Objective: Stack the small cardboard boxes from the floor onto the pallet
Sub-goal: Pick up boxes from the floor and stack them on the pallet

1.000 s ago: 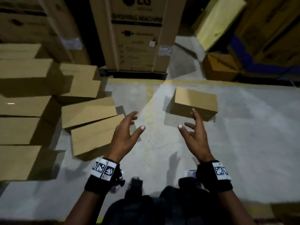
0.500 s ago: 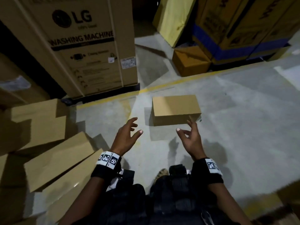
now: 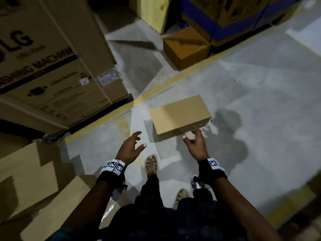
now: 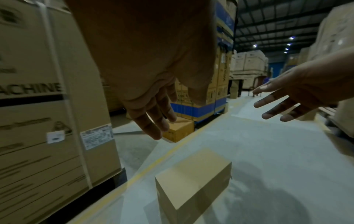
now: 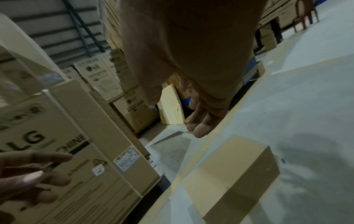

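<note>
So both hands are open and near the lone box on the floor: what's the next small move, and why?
Probably lower both hands onto the short ends of the small cardboard box and close on it. The left hand and right hand are spread open and hold nothing; the wrist views show them above the box, which lies flat and alone on the concrete floor.

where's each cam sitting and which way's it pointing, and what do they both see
Head: worn on the head, looking forward and down at the small box on the floor; shows left hand, right hand, both forearms, legs, sandalled feet.
Left wrist: looks along the left hand's fingers over the box towards the aisle; the right hand shows at right.
Right wrist: looks along the right hand's fingers towards the washing machine carton; the left hand shows at lower left.
Shared: all three see the small box and that carton.
</note>
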